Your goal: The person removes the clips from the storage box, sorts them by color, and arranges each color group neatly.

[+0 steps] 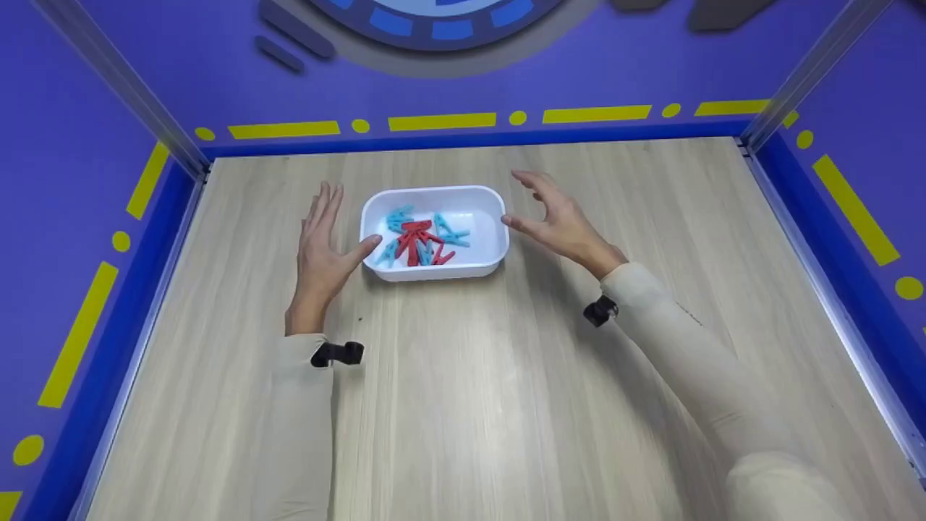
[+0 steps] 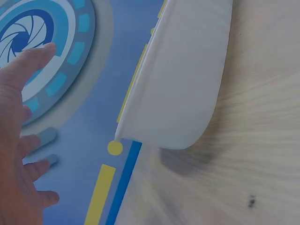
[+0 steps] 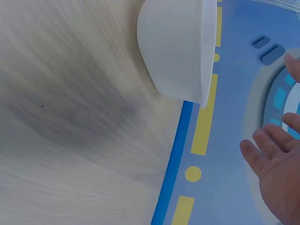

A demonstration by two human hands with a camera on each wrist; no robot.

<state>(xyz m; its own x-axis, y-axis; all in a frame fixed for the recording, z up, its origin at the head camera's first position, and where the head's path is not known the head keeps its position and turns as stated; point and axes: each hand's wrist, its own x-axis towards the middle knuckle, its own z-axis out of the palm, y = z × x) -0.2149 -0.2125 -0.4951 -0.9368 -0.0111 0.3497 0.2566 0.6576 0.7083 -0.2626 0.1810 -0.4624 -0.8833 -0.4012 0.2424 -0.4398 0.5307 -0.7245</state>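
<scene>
Wooden worktop (image 1: 463, 376), purple walls: white tub (image 1: 432, 271) of clothes pegs (image 1: 419, 239) at frame centre.
Left hand (image 1: 322, 246) and right hand (image 1: 561, 217) flank it, fingers spread, holding nothing; grip both short sides evenly.

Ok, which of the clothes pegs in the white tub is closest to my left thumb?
The light blue peg at the tub's front-left corner. It lies just inside the rim by the left hand's thumb; the red pegs and other blue ones sit further toward the middle.
</scene>
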